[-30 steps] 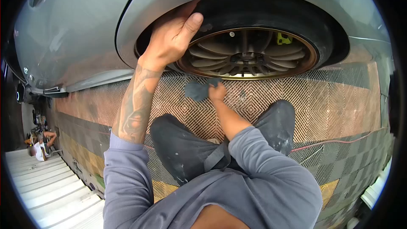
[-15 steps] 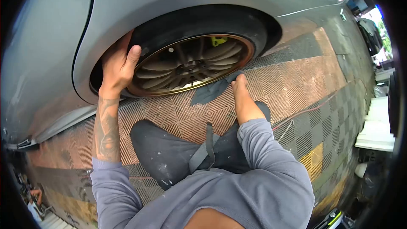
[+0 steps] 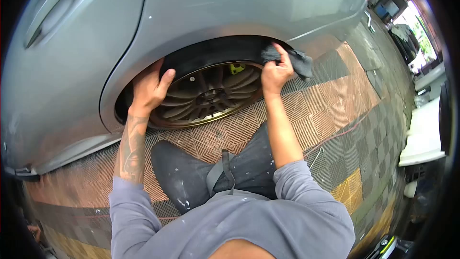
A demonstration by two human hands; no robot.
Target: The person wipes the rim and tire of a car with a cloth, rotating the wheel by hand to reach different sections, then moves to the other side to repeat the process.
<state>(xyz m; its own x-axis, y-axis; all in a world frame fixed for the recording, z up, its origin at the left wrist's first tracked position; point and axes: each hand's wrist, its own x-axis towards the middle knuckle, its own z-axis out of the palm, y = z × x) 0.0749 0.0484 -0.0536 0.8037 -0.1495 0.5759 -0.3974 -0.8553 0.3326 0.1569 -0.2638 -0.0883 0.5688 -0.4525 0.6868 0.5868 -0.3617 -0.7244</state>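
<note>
One cloth (image 3: 298, 62) in right hand (image 3: 275, 74), seemingly on tyre (image 3: 213, 53).

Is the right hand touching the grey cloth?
Touching. The head view shows the right hand gripping the grey cloth at the tyre.

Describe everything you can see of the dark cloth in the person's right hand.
The cloth is dark grey, soft and crumpled, and looks like a microfibre rag. The right hand clenches one bunched part of it and presses it against the upper edge of the black tyre, just under the silver wheel arch. The loose end sticks out in folds to the right of the hand. No print or label can be seen.
</note>
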